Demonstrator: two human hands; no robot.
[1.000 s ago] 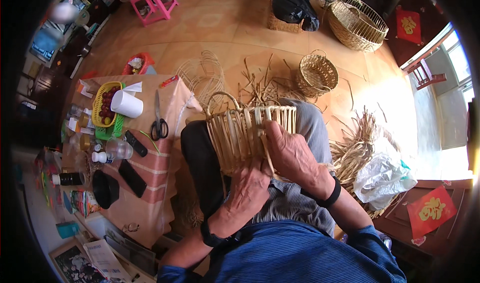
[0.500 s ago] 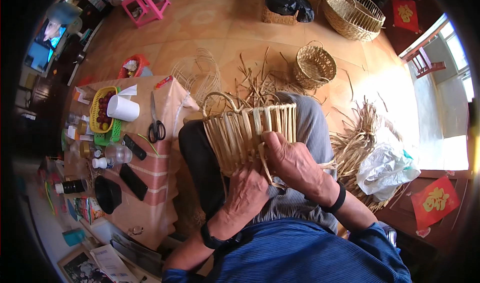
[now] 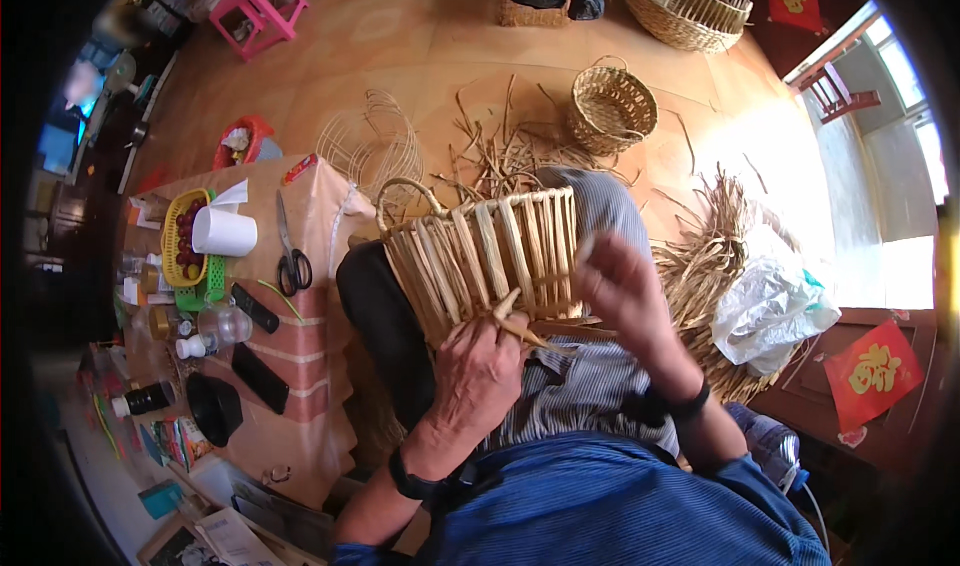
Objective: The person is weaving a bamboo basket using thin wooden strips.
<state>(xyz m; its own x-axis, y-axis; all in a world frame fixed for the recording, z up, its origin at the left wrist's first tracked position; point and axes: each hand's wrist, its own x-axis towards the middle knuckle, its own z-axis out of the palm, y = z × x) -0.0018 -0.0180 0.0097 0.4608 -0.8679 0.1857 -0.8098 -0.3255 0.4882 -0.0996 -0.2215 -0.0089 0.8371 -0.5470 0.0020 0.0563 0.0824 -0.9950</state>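
Note:
A half-woven straw basket (image 3: 480,256) with upright ribs and a curved handle lies tilted on my lap. My left hand (image 3: 478,378) grips its lower rim and pinches a flat straw strip (image 3: 515,318) that sticks out by the fingers. My right hand (image 3: 622,288) is blurred at the basket's right side, fingers bent against the ribs near the same strip; whether it holds the strip I cannot tell. Both wrists wear dark bands.
A low table (image 3: 320,196) at my left carries scissors (image 3: 291,262), a white cup (image 3: 224,232), a yellow fruit basket (image 3: 178,236), bottles and dark cases. Loose straw (image 3: 705,266), a white plastic bag (image 3: 765,306), a small woven basket (image 3: 611,108) and a large one (image 3: 688,4) lie on the floor.
My right hand has moved from over the basket's lower front to its right side. The left hand has shifted up to the rim and now pinches the strip.

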